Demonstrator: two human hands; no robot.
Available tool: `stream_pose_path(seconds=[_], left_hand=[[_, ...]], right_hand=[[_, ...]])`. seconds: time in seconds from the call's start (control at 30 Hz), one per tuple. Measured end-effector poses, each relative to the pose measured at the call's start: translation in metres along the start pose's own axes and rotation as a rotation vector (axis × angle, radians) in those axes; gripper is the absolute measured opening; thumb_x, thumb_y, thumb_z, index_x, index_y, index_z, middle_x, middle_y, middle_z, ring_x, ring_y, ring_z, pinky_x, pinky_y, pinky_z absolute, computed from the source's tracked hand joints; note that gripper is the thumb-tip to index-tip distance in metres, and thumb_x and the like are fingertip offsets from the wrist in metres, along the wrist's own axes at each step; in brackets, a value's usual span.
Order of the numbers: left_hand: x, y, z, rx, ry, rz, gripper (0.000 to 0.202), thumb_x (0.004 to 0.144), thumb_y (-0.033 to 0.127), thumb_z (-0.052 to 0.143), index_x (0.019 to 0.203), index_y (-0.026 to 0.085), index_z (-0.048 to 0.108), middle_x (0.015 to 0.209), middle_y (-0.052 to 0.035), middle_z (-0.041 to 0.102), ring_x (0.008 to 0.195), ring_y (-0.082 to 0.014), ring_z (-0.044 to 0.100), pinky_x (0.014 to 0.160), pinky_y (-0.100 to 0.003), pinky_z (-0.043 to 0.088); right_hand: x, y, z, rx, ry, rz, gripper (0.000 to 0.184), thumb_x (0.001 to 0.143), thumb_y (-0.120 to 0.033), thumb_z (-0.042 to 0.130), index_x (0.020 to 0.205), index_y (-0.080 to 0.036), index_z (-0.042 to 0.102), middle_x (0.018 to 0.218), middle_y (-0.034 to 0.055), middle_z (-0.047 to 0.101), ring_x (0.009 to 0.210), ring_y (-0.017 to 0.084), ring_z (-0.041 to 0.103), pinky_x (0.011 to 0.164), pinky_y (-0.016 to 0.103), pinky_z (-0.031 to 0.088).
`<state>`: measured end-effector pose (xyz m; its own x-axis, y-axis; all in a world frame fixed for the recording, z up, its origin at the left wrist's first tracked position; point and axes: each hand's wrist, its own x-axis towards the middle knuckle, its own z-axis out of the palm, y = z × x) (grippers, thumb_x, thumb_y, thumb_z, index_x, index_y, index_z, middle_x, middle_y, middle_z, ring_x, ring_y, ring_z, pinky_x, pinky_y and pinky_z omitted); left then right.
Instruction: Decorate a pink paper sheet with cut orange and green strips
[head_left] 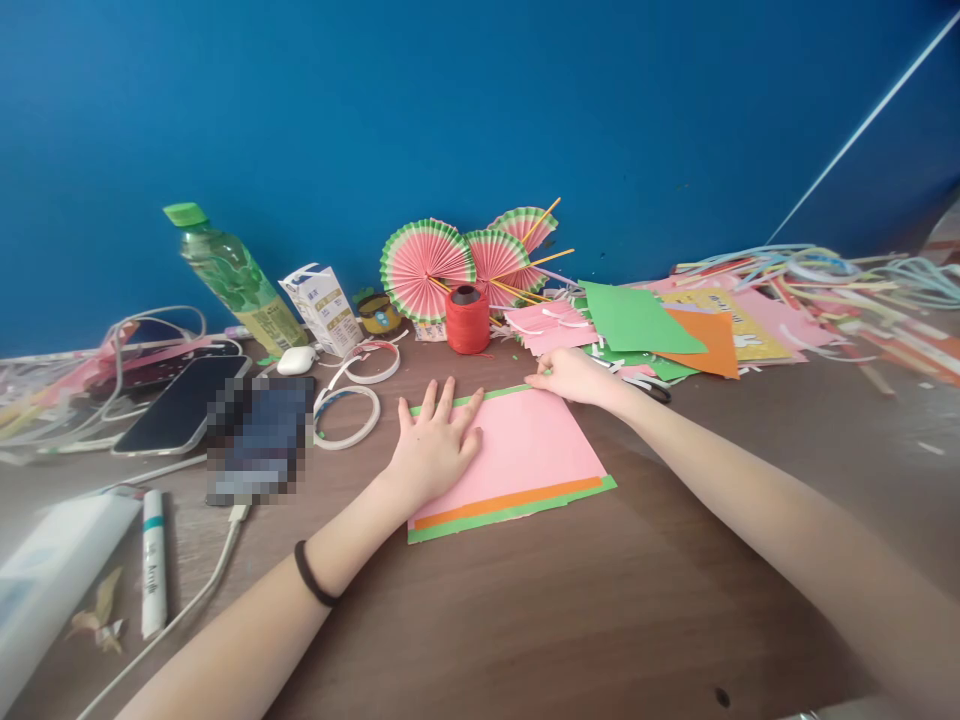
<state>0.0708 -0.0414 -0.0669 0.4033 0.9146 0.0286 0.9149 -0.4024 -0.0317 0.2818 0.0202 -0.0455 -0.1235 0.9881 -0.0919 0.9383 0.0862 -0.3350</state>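
A pink sheet of paper [525, 440] lies flat on the desk. Along its near edge run an orange strip [510, 503] and a green strip [517, 517], and another green strip [501, 393] borders the far edge. My left hand [435, 445] rests open on the sheet's left part, fingers spread and pressed down. At the far right corner my right hand [566, 377] is closed, its fingertips pinched on the end of the far green strip, where a bit of green shows. The fingers partly hide that corner.
Behind the sheet stand a red thread spool [468, 322] and watermelon-patterned paper fans [427, 270]. Green paper [641, 315] and orange paper [709, 342] are piled right. Left are tape rolls [349, 418], a bottle [236, 280], a carton [322, 308], phones [184, 405] and a marker [154, 565].
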Motion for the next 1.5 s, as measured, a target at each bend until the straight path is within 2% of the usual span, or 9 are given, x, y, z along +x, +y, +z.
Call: stream_pose_path(seconds=[0.63, 0.83, 1.23, 1.5], left_hand=[[0.000, 0.000, 0.001, 0.001, -0.003, -0.004, 0.050, 0.088, 0.039, 0.024, 0.138, 0.029, 0.021, 0.145, -0.0119, 0.021, 0.132, -0.0317, 0.015, 0.097, -0.063, 0.016], [0.000, 0.000, 0.000, 0.000, -0.011, -0.006, 0.050, 0.088, 0.038, 0.024, 0.138, 0.029, 0.021, 0.145, -0.0126, 0.021, 0.132, -0.0321, 0.015, 0.096, -0.063, 0.016], [0.000, 0.000, 0.001, -0.006, 0.003, -0.006, 0.050, 0.088, 0.038, 0.025, 0.138, 0.030, 0.022, 0.145, -0.0106, 0.021, 0.132, -0.0321, 0.015, 0.097, -0.063, 0.017], [0.000, -0.001, 0.002, -0.008, 0.010, 0.001, 0.050, 0.088, 0.039, 0.024, 0.138, 0.030, 0.022, 0.145, -0.0115, 0.022, 0.132, -0.0319, 0.015, 0.096, -0.063, 0.017]], right_hand=[[-0.001, -0.004, 0.004, -0.135, 0.027, 0.002, 0.025, 0.075, -0.039, 0.049, 0.073, -0.017, 0.061, 0.068, 0.0055, 0.063, 0.064, 0.017, 0.056, 0.049, 0.023, 0.028], [-0.001, 0.001, 0.001, -0.132, 0.016, 0.011, 0.026, 0.072, -0.041, 0.051, 0.069, -0.016, 0.059, 0.062, 0.0051, 0.060, 0.058, 0.017, 0.053, 0.046, 0.024, 0.027], [0.004, 0.012, -0.004, -0.087, -0.047, 0.040, 0.017, 0.070, -0.033, 0.053, 0.068, -0.016, 0.057, 0.065, 0.0044, 0.061, 0.056, 0.015, 0.054, 0.046, 0.023, 0.028], [0.006, 0.020, -0.009, -0.024, -0.160, 0.073, 0.020, 0.072, -0.035, 0.050, 0.066, -0.016, 0.055, 0.047, 0.0008, 0.053, 0.044, 0.013, 0.050, 0.043, 0.023, 0.029]])
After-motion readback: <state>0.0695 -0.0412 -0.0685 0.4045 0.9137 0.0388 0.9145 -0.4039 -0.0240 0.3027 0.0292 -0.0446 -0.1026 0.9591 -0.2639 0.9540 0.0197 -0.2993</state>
